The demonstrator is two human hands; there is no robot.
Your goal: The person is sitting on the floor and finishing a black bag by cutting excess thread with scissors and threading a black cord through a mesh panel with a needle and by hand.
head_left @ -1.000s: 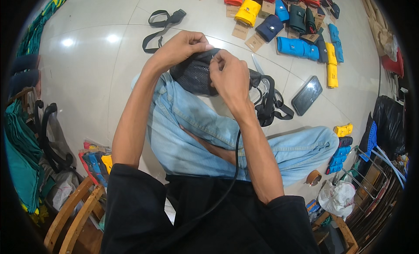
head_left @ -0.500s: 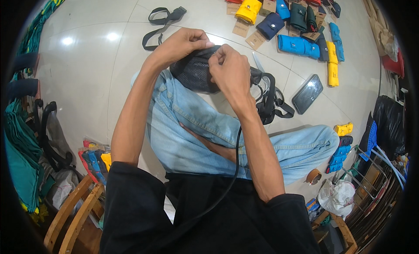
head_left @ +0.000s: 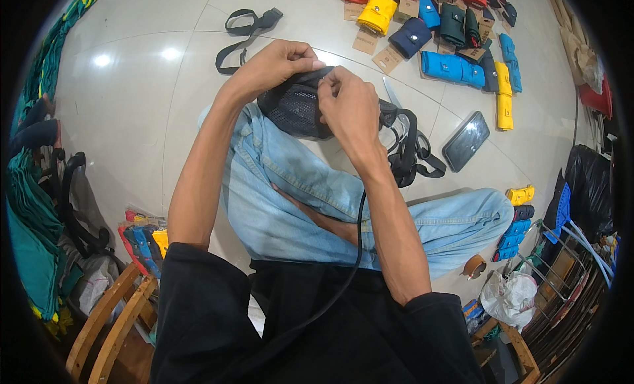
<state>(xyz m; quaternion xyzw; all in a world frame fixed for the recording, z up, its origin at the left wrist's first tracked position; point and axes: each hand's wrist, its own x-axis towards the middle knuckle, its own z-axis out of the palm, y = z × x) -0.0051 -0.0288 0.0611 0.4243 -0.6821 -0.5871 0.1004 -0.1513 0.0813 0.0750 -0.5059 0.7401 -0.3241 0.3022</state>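
Over my jeans-clad crossed legs lies a black mesh waist bag point(head_left: 290, 110). My left hand point(head_left: 277, 67) pinches the bag's top edge, with fingertips closed on it. My right hand point(head_left: 347, 113) is just right of that, thumb and forefinger closed at the same edge; whether something small is between those fingertips is hard to make out. Black straps point(head_left: 413, 153) from the bag rest on the floor to the right, near a scissors blade point(head_left: 389, 90) and a dark phone point(head_left: 465, 141). A loose buckle strap point(head_left: 251, 29) lies beyond my left hand.
Colourful rolled pouches with cardboard tags point(head_left: 452, 37) cover the upper right floor; smaller stacks point(head_left: 517, 229) sit low at both sides. Green fabric point(head_left: 30, 225) and another person's legs point(head_left: 36, 136) are far left. A blue dustpan point(head_left: 558, 212) and black bag point(head_left: 588, 189) stand right.
Both my hands and the bag's top edge have risen slightly, fingers still closed. At far left, the other person's legs have shifted a little.
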